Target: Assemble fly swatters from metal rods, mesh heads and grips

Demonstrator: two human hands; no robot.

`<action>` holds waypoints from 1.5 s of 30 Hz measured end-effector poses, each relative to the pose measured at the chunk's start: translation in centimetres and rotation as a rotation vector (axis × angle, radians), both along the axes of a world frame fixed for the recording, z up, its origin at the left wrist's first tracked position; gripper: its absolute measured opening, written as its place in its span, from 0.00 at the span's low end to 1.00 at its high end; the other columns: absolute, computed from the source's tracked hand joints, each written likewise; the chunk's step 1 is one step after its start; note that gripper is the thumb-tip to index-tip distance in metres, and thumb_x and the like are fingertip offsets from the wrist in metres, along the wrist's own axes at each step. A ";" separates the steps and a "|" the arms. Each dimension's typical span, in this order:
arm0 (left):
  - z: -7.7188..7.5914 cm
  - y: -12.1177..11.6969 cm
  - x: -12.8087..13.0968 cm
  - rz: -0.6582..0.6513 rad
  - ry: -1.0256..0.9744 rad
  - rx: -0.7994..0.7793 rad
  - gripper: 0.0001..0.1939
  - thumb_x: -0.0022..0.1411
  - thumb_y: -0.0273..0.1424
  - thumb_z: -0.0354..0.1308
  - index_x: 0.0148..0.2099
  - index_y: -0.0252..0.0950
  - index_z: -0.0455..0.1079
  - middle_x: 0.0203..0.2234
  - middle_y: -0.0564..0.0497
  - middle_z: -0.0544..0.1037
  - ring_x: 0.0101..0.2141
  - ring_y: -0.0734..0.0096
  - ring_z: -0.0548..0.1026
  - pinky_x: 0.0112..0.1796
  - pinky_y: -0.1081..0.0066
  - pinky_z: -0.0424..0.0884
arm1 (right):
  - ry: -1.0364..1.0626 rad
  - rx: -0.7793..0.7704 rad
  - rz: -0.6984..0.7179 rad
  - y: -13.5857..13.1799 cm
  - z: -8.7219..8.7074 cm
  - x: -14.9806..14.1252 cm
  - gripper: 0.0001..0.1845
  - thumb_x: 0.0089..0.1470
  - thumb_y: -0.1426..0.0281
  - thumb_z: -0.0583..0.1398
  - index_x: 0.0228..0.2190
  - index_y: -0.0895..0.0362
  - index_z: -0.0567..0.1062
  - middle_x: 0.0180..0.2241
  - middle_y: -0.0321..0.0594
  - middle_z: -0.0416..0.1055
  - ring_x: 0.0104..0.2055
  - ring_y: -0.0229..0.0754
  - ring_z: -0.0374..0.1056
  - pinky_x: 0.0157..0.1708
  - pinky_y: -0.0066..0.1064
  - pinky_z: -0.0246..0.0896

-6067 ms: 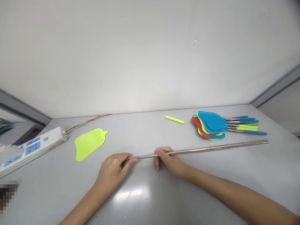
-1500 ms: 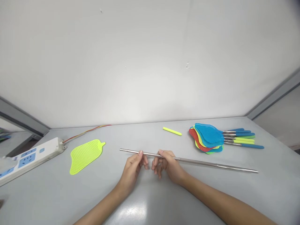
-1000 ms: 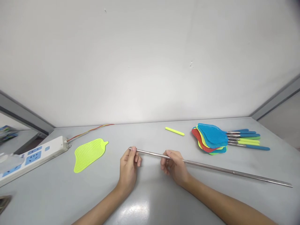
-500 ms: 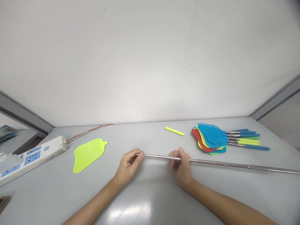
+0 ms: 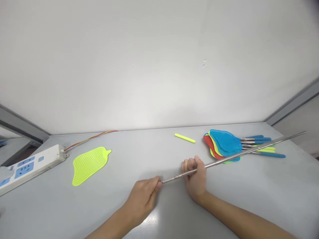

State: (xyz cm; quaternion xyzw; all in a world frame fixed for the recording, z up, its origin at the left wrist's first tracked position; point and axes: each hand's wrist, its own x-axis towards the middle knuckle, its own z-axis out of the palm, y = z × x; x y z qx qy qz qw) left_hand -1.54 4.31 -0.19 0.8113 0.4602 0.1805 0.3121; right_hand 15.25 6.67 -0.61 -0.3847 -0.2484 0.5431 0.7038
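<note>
A long, thin metal telescopic rod slants up to the right across both my hands. My left hand is closed around its thinner left end. Further along, my right hand wraps its fingers and thumb round the rod, which runs on past it over the pile at the right. A yellow-green perforated fly swatter head with a short neck lies on the table to the left. Behind my right hand rests a yellow-green handle sleeve.
At the right lies a pile of fly swatters with blue, red, yellow and green heads and blue or yellow-green handles. A white power strip sits at the left, with a red and yellow cable along the wall.
The rod has tilted: its right end has swung upward and its left end has come down and nearer. My left hand has moved right and closer to me, gripping more fully.
</note>
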 end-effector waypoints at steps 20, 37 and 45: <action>0.2 -0.2 0.2 -0.047 -0.020 -0.138 0.17 0.65 0.36 0.33 0.24 0.37 0.44 0.15 0.59 0.52 0.18 0.76 0.53 0.22 0.74 0.50 | 0.028 0.192 0.005 -1.4 -0.5 -0.3 0.25 0.56 0.62 0.45 0.12 0.57 0.47 0.11 0.29 0.37 0.14 0.32 0.39 0.15 0.28 0.35; 0.8 -0.9 1.0 -0.040 -0.071 -0.208 0.18 0.65 0.37 0.32 0.23 0.37 0.45 0.16 0.58 0.54 0.19 0.75 0.54 0.22 0.74 0.51 | 0.015 0.213 0.049 -1.6 -0.4 -0.5 0.25 0.56 0.62 0.45 0.12 0.57 0.46 0.12 0.29 0.36 0.15 0.32 0.38 0.16 0.28 0.35; 0.8 -0.9 1.1 -0.034 -0.067 -0.211 0.18 0.65 0.38 0.32 0.23 0.37 0.46 0.16 0.58 0.54 0.19 0.76 0.54 0.22 0.74 0.50 | -0.019 0.199 0.070 -1.7 -0.3 -0.5 0.26 0.55 0.60 0.45 0.11 0.56 0.47 0.11 0.29 0.38 0.14 0.32 0.39 0.15 0.28 0.35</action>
